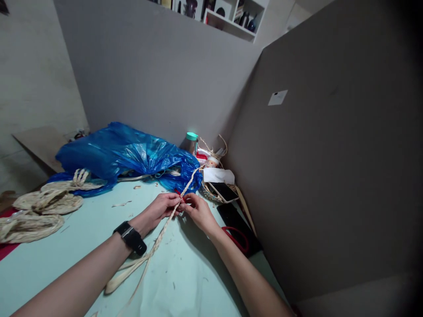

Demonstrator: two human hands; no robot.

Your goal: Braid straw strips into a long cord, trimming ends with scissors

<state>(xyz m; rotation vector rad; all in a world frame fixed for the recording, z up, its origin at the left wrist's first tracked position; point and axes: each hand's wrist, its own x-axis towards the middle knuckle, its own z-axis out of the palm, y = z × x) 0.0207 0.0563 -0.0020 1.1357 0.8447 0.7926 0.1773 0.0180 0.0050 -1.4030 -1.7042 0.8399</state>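
Note:
A pale braided straw cord [189, 182] runs from the clutter at the back right down across the light green table [86, 237]. My left hand [163, 208], with a black watch on the wrist, pinches the cord from the left. My right hand [197, 210] pinches it from the right, fingertips almost touching the left hand's. Below my hands the loose flat strands [132, 268] trail toward me over the table.
A crumpled blue plastic bag [122, 154] lies at the back. Bundles of pale straw fibre [39, 207] sit at the left. At the right corner are a teal-lidded jar [191, 141], a phone [225, 192], red-handled scissors [236, 237] and grey partition walls [330, 176].

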